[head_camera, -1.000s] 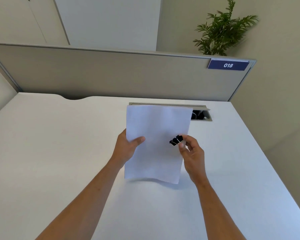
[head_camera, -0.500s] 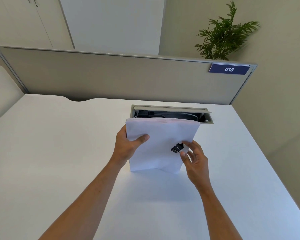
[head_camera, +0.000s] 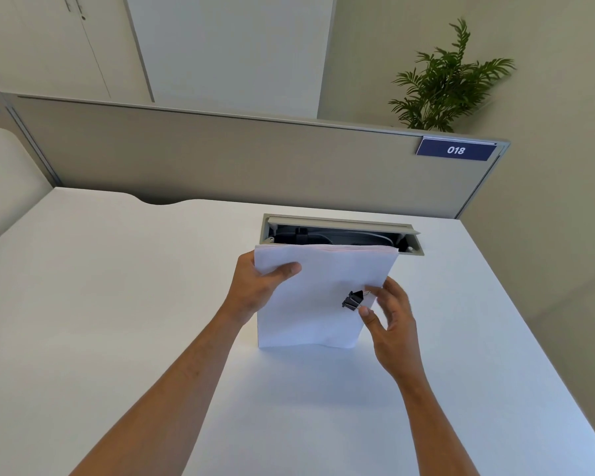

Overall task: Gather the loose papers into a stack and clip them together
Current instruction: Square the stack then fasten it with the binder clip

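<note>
Papers (head_camera: 310,304) upright on edge in left hand (head_camera: 255,290), right hand (head_camera: 389,317) pinching black binder clip (head_camera: 352,299)

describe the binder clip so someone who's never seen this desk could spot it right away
On the white desk, in front of the open cable hatch, the left hand holds a paper stack upright on its edge. By the stack's right side, the right hand pinches a binder clip: small and black, the only dark thing against the white sheets.
</note>
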Demonstrator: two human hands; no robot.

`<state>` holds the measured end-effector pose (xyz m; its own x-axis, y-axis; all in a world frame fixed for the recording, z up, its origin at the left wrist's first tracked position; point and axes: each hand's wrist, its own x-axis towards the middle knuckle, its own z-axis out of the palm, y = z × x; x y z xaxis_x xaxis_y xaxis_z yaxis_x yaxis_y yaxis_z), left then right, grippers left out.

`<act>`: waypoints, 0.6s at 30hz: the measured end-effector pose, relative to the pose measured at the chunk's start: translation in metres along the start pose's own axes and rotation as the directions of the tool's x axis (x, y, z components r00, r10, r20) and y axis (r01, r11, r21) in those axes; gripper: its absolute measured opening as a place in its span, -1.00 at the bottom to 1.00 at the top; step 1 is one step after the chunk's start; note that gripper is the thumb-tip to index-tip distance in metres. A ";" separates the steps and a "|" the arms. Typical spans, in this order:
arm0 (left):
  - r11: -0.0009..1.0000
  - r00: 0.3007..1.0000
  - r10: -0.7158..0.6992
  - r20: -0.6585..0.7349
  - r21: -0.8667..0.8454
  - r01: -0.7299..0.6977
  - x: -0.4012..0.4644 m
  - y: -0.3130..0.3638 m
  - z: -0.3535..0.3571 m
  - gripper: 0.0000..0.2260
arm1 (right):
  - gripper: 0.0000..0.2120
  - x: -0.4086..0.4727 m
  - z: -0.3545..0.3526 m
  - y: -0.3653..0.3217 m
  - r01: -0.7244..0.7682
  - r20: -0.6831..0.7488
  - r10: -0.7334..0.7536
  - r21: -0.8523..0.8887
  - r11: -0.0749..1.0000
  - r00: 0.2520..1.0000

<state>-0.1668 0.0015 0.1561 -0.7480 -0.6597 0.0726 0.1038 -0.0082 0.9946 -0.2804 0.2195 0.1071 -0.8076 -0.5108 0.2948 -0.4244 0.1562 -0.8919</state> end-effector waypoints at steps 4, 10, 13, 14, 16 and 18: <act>1.000 1.000 0.004 -0.007 -0.002 -0.004 0.000 0.000 -0.001 -0.82 | -0.67 0.001 -0.011 -0.027 0.015 -0.094 -0.024 -0.098 0.995 0.995; 1.000 1.000 0.008 0.000 -0.016 -0.008 -0.001 0.003 0.001 -0.81 | -0.63 0.020 -0.021 -0.093 0.152 -0.175 -0.119 0.187 0.971 0.977; 1.000 1.000 0.002 -0.009 -0.026 -0.002 -0.001 0.004 0.001 -0.80 | -0.62 0.035 -0.018 -0.124 0.191 -0.121 -0.174 0.149 0.970 0.977; 1.000 1.000 0.003 -0.010 -0.029 -0.003 -0.001 0.004 0.001 -0.80 | -0.62 0.041 -0.015 -0.133 0.189 -0.068 -0.181 0.146 0.971 0.981; 0.999 1.000 0.003 -0.007 -0.038 -0.003 -0.001 0.004 0.001 -0.80 | -0.64 0.052 -0.007 -0.147 0.195 0.062 -0.202 0.104 0.975 0.977; 0.999 1.000 0.013 -0.004 -0.034 -0.013 -0.001 0.004 0.000 -0.80 | -0.65 0.062 0.002 -0.159 0.251 0.186 -0.242 -0.028 0.968 0.952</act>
<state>-0.1661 0.0022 0.1604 -0.7440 -0.6627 0.0855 0.1363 -0.0252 0.9903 -0.2627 0.1614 0.2663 -0.5905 -0.6813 0.4327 -0.6247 0.0464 -0.7795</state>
